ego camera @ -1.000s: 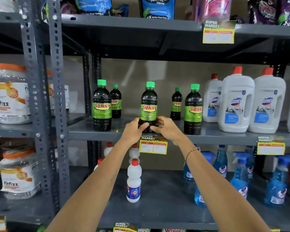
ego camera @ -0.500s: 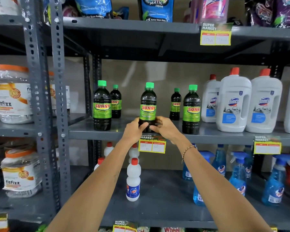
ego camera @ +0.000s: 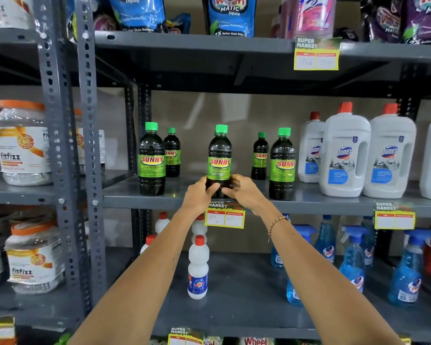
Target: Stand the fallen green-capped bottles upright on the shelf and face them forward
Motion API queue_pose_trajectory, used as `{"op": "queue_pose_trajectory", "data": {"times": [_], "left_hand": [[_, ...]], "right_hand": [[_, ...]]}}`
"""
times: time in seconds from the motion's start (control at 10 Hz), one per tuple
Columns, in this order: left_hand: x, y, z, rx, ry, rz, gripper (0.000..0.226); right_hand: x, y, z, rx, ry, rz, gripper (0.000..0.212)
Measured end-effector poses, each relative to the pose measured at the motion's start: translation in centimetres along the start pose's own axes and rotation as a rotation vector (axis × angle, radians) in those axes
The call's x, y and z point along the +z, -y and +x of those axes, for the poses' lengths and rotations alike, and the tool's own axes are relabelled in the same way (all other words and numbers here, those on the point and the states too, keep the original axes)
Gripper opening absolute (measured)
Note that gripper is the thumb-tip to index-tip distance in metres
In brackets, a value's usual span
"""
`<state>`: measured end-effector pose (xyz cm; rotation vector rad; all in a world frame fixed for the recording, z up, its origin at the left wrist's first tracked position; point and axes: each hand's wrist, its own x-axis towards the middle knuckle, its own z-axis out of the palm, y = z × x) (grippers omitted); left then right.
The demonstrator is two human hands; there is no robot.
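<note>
Head view, near to far: both forearms reach up to the middle shelf. The left hand and right hand wrap the base of the centre bottle, fingers curled around its lower part from either side, thumbs meeting in front. This bottle stands upright near the shelf's front edge, just above a price tag, with its label facing the camera. The step in hand appears to be the final squaring of this bottle; the next move likely calls for letting go without twisting it, then checking the row. Front-row neighbours, the left bottle and right bottle, stand upright and well apart from it; the right one's label seems turned slightly aside and may need a small turn. Behind, two back bottles also stand upright. No fallen bottle shows. White jugs crowd the right, leaving little room there. On the lower shelf, a white bottle stands beneath the arms.
</note>
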<state>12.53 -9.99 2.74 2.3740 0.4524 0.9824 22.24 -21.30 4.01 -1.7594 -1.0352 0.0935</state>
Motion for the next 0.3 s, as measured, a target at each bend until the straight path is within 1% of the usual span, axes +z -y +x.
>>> {"op": "queue_pose_trajectory", "data": {"times": [0.1, 0.2, 0.3], "left_hand": [[0.0, 0.0, -0.1, 0.002, 0.012, -0.010, 0.042], [0.0, 0.2, -0.3, 0.035, 0.011, -0.018, 0.042], [-0.1, 0.3, -0.4, 0.018, -0.052, -0.028, 0.043]], "right_hand": [[-0.1, 0.0, -0.1, 0.000, 0.022, 0.000, 0.052], [-0.2, 0.1, -0.7, -0.021, 0.010, -0.036, 0.049], [-0.2, 0.4, -1.4, -0.024, -0.074, -0.139, 0.046]]}}
